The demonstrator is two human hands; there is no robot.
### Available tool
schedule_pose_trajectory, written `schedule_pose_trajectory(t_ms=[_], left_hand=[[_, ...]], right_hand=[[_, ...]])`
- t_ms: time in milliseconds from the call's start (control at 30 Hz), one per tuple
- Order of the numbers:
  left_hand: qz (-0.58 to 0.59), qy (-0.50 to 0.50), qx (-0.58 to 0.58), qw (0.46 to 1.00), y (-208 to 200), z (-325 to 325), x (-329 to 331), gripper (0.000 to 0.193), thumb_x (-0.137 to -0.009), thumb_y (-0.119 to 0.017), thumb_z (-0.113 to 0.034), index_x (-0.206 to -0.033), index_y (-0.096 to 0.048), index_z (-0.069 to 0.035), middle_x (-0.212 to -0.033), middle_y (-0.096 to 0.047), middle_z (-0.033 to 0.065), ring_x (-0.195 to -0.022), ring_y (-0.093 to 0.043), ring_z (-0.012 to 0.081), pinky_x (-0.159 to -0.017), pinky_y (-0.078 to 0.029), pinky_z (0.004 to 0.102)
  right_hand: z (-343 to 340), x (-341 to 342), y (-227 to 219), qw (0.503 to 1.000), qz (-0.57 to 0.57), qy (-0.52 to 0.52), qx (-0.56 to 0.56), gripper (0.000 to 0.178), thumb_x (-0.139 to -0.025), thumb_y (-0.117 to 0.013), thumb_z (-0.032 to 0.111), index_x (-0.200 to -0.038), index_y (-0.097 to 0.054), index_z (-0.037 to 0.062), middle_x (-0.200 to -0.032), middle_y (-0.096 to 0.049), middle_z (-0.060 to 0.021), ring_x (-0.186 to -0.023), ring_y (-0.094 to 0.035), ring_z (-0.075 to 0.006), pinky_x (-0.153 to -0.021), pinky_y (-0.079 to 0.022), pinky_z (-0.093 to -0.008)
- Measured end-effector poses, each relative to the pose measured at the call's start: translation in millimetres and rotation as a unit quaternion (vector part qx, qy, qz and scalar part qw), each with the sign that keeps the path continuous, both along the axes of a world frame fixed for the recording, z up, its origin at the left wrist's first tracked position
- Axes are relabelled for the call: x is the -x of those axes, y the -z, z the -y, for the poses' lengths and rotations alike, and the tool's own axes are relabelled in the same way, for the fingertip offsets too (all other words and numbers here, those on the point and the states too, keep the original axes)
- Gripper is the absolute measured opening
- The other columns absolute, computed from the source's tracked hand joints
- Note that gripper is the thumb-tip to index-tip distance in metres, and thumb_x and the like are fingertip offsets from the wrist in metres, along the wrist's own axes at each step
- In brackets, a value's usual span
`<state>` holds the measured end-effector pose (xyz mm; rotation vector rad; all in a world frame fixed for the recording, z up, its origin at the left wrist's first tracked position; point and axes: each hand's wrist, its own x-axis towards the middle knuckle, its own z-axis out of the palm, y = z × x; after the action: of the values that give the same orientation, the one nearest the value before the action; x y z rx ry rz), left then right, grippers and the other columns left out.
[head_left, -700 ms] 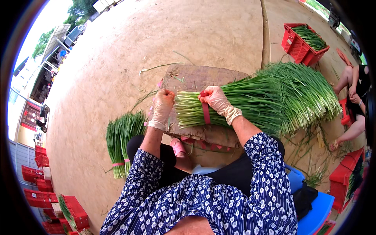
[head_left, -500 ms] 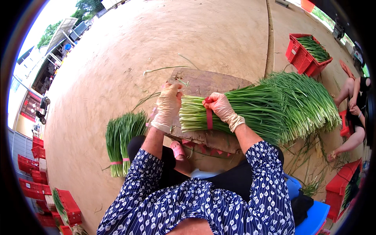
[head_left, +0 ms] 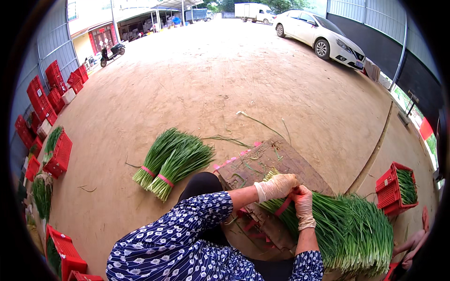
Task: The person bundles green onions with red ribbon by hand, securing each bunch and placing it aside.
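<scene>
Long green leafy stalks with pale ends [head_left: 289, 219] lie bunched across a worn brown wooden board [head_left: 304, 161] in front of me, with a flat red band [head_left: 282, 207] around them. My right hand [head_left: 303, 202], in a thin whitish glove, has its fingers pinched on that band. My left hand [head_left: 276, 187], gloved the same, meets it right there, but can't tell if those fingers are gripping anything. Over to the left, 2 red-banded green bundles [head_left: 187, 159] lie on the ground.
</scene>
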<state>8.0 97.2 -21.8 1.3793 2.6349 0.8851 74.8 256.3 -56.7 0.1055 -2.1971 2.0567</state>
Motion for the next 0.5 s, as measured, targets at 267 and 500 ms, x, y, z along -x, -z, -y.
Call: schedule_pose_trajectory(t_ms=[267, 500], left_hand=[[0.104, -0.015, -0.031, 0.994, -15.6, -0.6, 1.3, 0.02, -0.082, -0.062, -0.014, -0.095, -0.069, 0.0, -0.091, -0.069, 0.0233, -0.09, -0.068, 0.0401, -0.078, -0.054, 0.0466], [0.026, -0.1, -0.07, 0.992, 21.7, -11.2, -10.4, 0.011, -0.083, -0.059, -0.013, -0.084, -0.061, -0.002, -0.077, -0.065, 0.0208, -0.082, -0.067, 0.0395, -0.071, -0.052, 0.0484]], right_hand=[[-8.7, 0.7, 2.0, 0.999, -0.002, 0.0, -0.04, 0.022, -0.07, -0.068, -0.015, -0.068, -0.057, 0.0038, -0.075, -0.059, 0.0001, -0.074, -0.056, -0.0105, -0.07, -0.05, -0.0276], [-8.8, 3.5, 2.2, 0.986, -0.093, 0.022, -0.14, 0.017, -0.069, -0.066, -0.013, -0.069, -0.058, 0.0021, -0.071, -0.056, -0.0005, -0.068, -0.051, -0.0109, -0.067, -0.046, -0.027]])
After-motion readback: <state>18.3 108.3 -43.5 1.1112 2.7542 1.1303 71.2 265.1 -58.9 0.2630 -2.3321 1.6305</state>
